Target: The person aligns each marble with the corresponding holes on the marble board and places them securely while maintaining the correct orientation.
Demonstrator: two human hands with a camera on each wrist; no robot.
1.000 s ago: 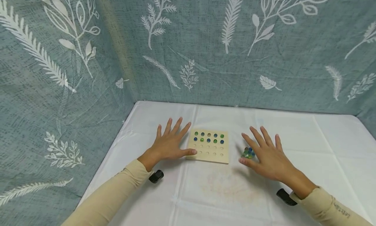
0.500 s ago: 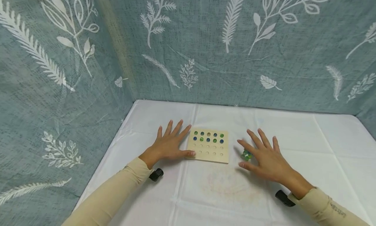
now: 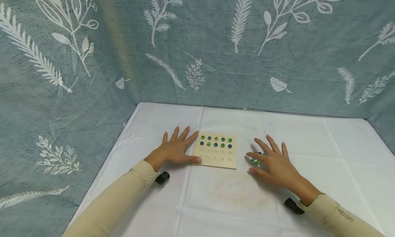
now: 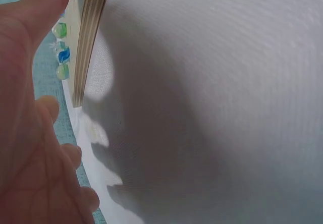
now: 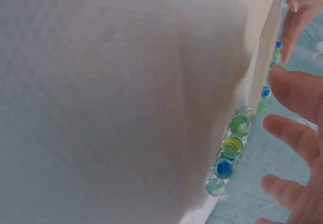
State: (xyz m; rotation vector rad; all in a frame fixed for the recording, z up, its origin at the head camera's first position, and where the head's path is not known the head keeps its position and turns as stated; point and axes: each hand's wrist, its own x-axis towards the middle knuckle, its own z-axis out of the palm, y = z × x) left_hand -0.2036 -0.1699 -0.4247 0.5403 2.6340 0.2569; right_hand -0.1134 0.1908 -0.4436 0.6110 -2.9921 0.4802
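Observation:
A pale wooden board (image 3: 218, 163) with rows of round hollows lies on the table. Glass marbles (image 3: 215, 145), mostly green and blue, fill its two far rows; the two near rows show bare hollows. My left hand (image 3: 176, 150) is at the board's left side, fingers spread, its thumb over the near left corner. To the right of the board, a cluster of loose marbles (image 5: 232, 147) sits on the cloth. Over this cluster my right hand (image 3: 277, 166) hovers with fingers apart, holding nothing. Its index finger and thumb partly hide the marbles in the head view.
A white cloth (image 3: 216, 216) with fold creases and a faint brownish stain covers the table. Behind and to the left hangs a blue-green curtain (image 3: 216, 83) with white leaf prints. Black wrist devices (image 3: 162, 178) show below both sleeves.
My right hand has moved slightly left over the loose marbles, its index finger and thumb nearer the board. The left hand keeps its place by the board. The head view has shifted a little.

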